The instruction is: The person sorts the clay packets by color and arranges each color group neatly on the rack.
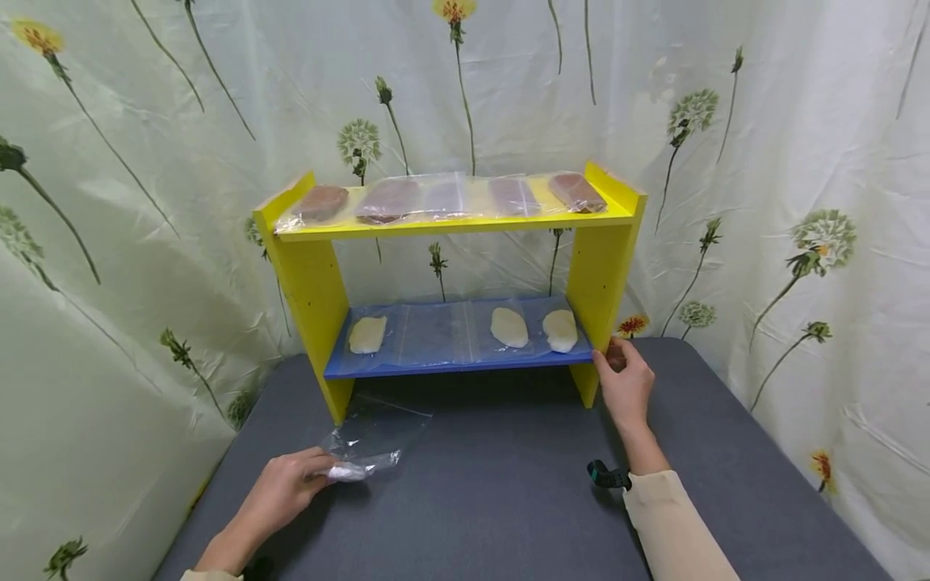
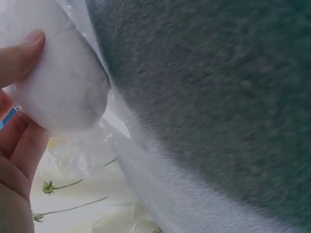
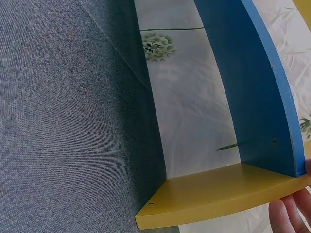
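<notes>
My left hand (image 1: 286, 488) is low over the front left of the table and pinches a clear plastic bag (image 1: 381, 428) with a white, smooth oval piece (image 2: 63, 82) inside. The thumb lies across the piece's face in the left wrist view, and the bag's loose end spreads away from the fingers. My right hand (image 1: 626, 383) grips the right side panel of a yellow shelf unit (image 1: 606, 274). Its thumb is by the end of the blue lower board (image 3: 260, 97), with the other fingers on the panel's outer side.
Bagged pale oval pieces (image 1: 508, 327) lie on the blue board, with flat bags between them. Bagged reddish-brown slabs (image 1: 577, 192) line the yellow top board. The unit stands on a dark grey table (image 1: 494, 500) before a flower-print curtain (image 1: 763, 161). A black band (image 1: 609, 474) is at the right wrist.
</notes>
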The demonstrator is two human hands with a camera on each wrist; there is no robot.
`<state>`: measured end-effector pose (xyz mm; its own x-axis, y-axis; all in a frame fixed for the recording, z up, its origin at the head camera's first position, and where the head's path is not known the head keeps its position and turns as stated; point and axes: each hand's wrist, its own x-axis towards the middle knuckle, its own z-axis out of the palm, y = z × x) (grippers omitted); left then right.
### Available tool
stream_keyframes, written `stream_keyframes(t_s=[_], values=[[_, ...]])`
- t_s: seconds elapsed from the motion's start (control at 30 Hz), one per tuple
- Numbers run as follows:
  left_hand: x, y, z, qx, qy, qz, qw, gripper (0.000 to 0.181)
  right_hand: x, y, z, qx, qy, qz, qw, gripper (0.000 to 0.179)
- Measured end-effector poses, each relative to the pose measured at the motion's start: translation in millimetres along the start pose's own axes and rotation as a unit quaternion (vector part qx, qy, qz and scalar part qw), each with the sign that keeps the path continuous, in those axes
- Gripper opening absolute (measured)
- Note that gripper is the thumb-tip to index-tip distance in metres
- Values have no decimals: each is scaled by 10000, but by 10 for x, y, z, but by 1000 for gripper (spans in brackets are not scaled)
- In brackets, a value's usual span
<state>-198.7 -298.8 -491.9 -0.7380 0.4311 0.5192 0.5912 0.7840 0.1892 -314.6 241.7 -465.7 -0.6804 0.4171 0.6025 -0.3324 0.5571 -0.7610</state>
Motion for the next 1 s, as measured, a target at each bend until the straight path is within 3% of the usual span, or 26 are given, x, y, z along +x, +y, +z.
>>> stream_keyframes(t_s=[0.23, 0.67, 1.0], values=[[95, 44, -111, -173, 360, -38, 9992, 41, -7, -13, 1, 17, 24, -16, 10000, 28], [302, 162, -262, -570, 317, -412, 9970, 29, 7, -9, 3, 41, 67, 10, 10000, 29], [481, 288, -313, -1119, 238, -474, 9923, 37, -4, -28, 1, -16, 61, -1, 10000, 29]])
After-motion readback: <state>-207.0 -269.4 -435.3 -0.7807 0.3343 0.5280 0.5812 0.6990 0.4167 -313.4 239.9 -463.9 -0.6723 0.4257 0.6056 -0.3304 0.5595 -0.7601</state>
